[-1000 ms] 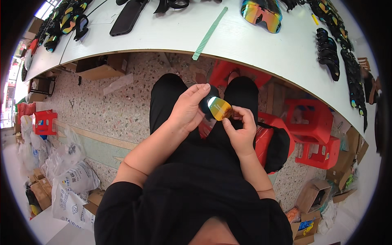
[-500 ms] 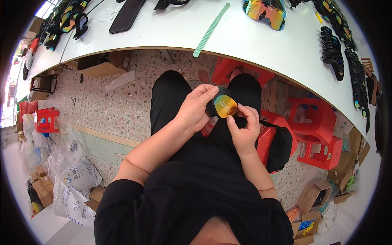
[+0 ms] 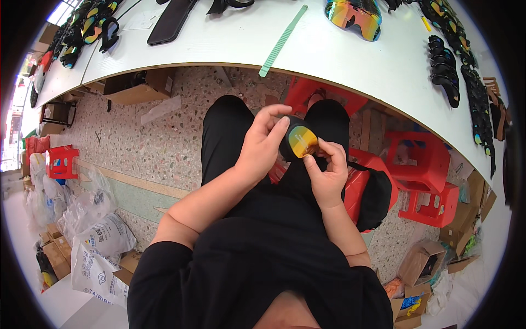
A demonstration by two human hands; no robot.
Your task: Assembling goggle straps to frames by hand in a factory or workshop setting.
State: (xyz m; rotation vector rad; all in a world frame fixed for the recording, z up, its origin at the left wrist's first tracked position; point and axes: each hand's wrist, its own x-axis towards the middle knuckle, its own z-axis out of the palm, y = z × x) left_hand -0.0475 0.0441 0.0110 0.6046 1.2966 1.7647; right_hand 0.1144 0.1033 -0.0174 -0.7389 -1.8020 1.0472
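Left hand (image 3: 262,143) and right hand (image 3: 329,172) both pinch a small orange mirrored lens (image 3: 302,142) above the lap. Beyond, far side, a white bench (image 3: 339,52) carries a green strip (image 3: 282,40) and mirrored goggles (image 3: 353,12). Red stools (image 3: 424,175) stand right on the speckled floor (image 3: 159,148).

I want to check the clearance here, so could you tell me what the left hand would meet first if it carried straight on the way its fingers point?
Its fingers already touch it: the left hand points right, onto the orange mirrored lens piece. Just behind that is the right hand, though depth is hard to judge.
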